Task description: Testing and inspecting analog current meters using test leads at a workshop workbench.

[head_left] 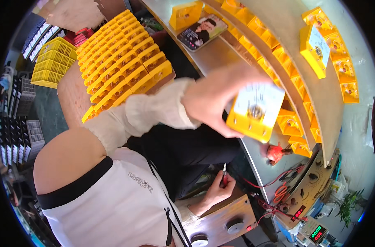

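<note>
My left hand (210, 99) reaches across the middle of the view, fingers wrapped round a yellow meter (253, 117) with a white dial face. The hand is slightly blurred. Lower down, my right hand (218, 189) grips a red-handled tool (224, 178) with a metal tip pointing up, near a wooden box (241, 210) with round black fittings. Just below the meter, a small red object (276, 154) lies on the metal bench (253, 160). Curved shelves to the right carry rows of yellow housings (290, 123).
Many yellow housings (121, 66) stand in rows on a board at upper left, beside yellow crates (51, 66). A phone (202, 33) lies at the top. More meters (315, 51) sit at upper right. Cables, scissors (280, 191) and instruments with lit displays (317, 232) crowd the lower right.
</note>
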`<control>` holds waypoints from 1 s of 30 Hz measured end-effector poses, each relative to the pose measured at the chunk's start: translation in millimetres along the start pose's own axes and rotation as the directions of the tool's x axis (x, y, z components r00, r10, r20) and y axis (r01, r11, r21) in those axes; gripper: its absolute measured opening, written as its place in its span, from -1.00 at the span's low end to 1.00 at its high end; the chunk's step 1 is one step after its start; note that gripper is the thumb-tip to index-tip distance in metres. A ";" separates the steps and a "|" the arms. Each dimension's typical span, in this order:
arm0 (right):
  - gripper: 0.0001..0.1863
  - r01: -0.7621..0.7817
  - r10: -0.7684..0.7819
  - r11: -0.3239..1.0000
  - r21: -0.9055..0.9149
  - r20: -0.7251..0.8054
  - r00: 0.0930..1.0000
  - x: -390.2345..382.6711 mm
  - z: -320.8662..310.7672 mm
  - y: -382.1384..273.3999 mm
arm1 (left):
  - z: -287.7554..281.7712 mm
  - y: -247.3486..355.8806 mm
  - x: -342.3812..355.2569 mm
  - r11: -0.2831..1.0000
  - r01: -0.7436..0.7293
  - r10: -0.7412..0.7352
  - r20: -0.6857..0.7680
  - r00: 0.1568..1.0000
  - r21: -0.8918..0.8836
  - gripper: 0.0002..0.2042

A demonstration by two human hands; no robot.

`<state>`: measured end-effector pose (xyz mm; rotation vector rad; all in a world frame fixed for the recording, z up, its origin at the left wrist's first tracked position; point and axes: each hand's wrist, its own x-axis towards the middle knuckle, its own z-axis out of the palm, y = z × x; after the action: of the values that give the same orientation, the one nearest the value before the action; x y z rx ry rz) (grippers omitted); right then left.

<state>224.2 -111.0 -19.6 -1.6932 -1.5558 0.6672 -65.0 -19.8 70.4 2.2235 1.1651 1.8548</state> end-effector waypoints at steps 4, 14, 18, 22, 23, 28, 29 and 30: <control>-0.82 0.049 -0.051 0.998 -0.029 -0.059 0.997 14.7 1.8 -27.0 | 52.6 3.7 -44.2 0.939 0.335 -0.320 0.167 0.933 -0.072 0.00; -0.78 0.270 -0.275 0.950 0.154 0.016 0.961 42.6 38.8 -73.5 | 71.5 -10.4 -66.8 0.970 0.205 -0.234 0.264 0.936 0.131 0.07; -0.77 0.314 -0.318 0.944 0.103 0.019 0.948 46.6 45.4 -75.5 | 70.1 -5.9 -63.6 0.956 0.274 -0.293 0.286 0.912 0.106 0.07; -0.77 0.244 -0.249 0.965 0.095 0.045 0.968 40.6 39.3 -72.5 | 74.4 -10.3 -67.9 0.956 0.285 -0.293 0.233 0.927 0.070 0.08; -0.77 0.226 -0.229 0.968 0.112 0.016 0.973 38.4 39.7 -72.6 | 76.2 -10.9 -69.0 0.953 0.300 -0.303 0.230 0.925 0.049 0.09; -0.76 0.260 -0.256 0.958 0.123 -0.046 0.965 35.8 50.5 -78.4 | 76.7 -6.6 -70.0 0.942 0.327 -0.337 0.235 0.912 0.081 0.11; -0.76 0.259 -0.250 0.960 0.107 -0.088 0.964 35.9 52.0 -78.7 | 75.9 -5.8 -69.2 0.949 0.309 -0.316 0.219 0.923 0.065 0.10; -0.76 0.222 -0.215 0.970 0.097 -0.077 0.974 35.5 51.0 -78.3 | 75.4 -4.7 -68.7 0.957 0.277 -0.288 0.195 0.938 0.080 0.08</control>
<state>141.4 -67.3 15.6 -1.4270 -1.6029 0.5637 -4.1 -21.5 -11.5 2.0764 1.4171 1.4656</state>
